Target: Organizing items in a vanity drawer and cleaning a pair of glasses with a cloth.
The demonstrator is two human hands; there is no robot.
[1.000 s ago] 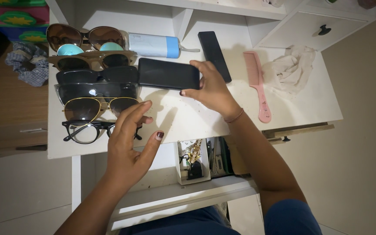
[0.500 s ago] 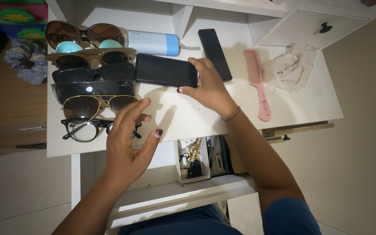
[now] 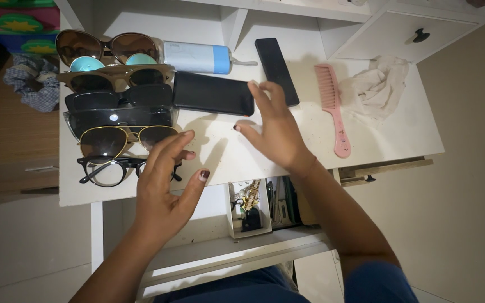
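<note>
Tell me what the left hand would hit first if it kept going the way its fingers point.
Probably the gold-framed sunglasses: the left hand points up and slightly right, fingertips near the right lens. Its height above the white desk is unclear.

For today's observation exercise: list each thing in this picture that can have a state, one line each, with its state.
Left hand: open, over the glasses, holding nothing.
Right hand: open, beside the phone.
Phone: flat, screen dark.
Remote: lying flat.
Drawer: pulled open.
Glasses: stacked in a column, arms folded.
Comb: lying flat.
Cloth: crumpled.
</note>
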